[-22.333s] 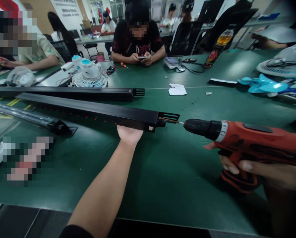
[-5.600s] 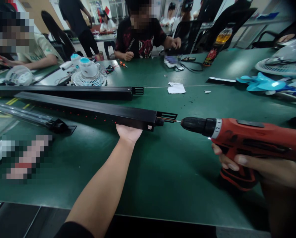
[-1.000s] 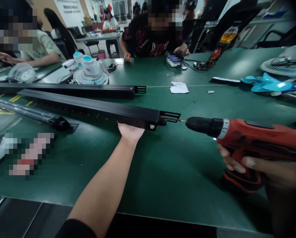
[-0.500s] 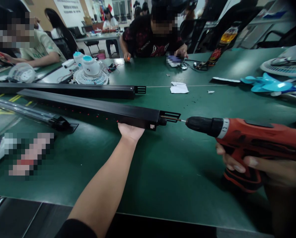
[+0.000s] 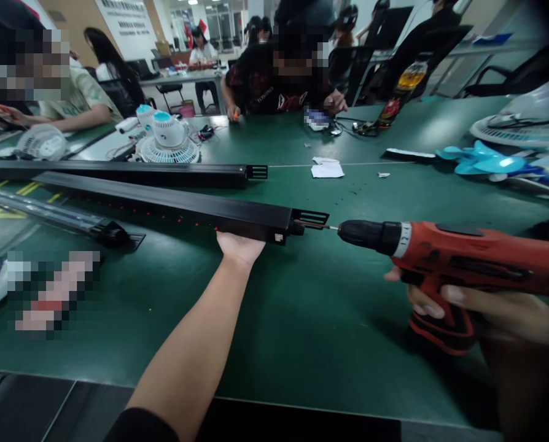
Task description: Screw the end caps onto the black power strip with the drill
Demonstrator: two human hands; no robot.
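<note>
Numerals 1 and 2 on the white collar of the red drill.

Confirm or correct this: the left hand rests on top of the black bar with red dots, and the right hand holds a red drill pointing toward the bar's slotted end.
Wrong on one point: the head view shows the left hand underneath the black bar, not on top. The right hand does hold a red drill pointing toward the slotted end.
</note>
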